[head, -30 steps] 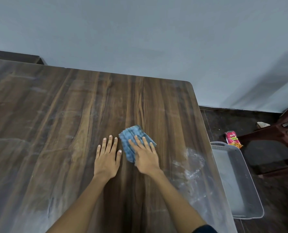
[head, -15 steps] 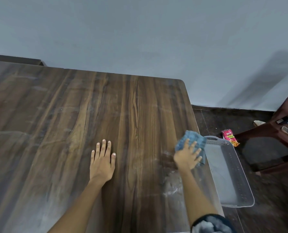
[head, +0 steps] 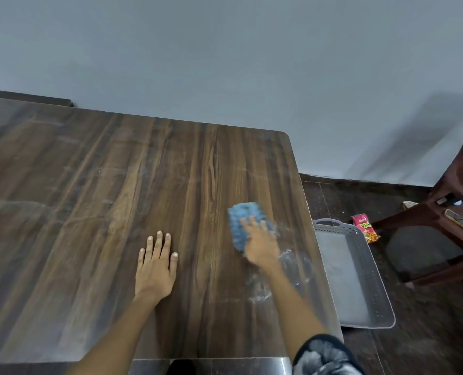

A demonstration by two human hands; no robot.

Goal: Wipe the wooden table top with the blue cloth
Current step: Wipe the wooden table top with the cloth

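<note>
Progress: wiping under way; white smears left near the right edge of the table (head: 95,212), haze at left.
Right hand (head: 263,246): fingers flat, pressing the cloth (head: 245,221) right of centre.
Left hand (head: 156,263): flat, holding nothing.
Room: grey wall; on the floor at right, tray (head: 360,280), snack packet (head: 365,231), chair (head: 457,201).

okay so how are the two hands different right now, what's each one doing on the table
The left hand lies bare on the table; the right hand presses on the blue cloth.
The left hand looks sharp, its fingers straight and close together; the right hand is blurred.
The left hand sits near the middle of the table; the right hand is closer to the table's right edge, by whitish smears.
Both are palm down, fingers pointing away from the person.
</note>
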